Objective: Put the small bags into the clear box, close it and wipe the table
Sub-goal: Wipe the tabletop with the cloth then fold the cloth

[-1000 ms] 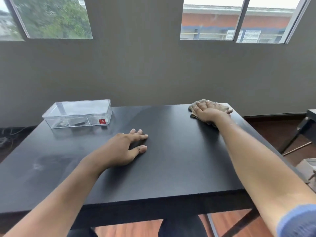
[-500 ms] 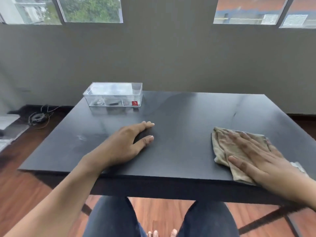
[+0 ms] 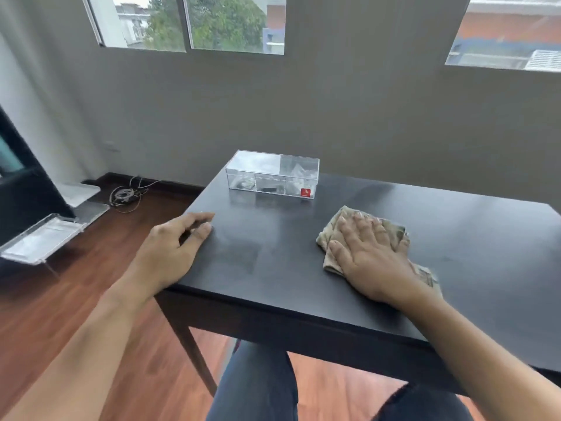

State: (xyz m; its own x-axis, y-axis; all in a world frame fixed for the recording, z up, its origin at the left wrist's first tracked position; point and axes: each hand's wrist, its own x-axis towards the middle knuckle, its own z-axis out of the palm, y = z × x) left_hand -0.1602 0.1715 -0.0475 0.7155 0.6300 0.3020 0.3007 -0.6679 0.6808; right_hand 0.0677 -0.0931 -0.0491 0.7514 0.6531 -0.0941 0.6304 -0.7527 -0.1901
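Observation:
The clear box (image 3: 272,174) stands closed at the far left of the black table (image 3: 455,232), with small bags dimly visible inside and a red sticker on its front. My right hand (image 3: 368,253) lies flat, fingers spread, pressing a beige cloth (image 3: 331,235) onto the table in front of the box. My left hand (image 3: 173,250) rests at the table's left edge, fingers loosely curled, holding nothing.
A grey wall with windows stands behind the table. On the wooden floor to the left lie a coil of cables (image 3: 126,194) and a clear tray on legs (image 3: 42,238). My knees show below the table's front edge.
My right hand has slid the cloth from the far right corner to the near right edge, then leftward to the middle in front of the box. The view has swung left.

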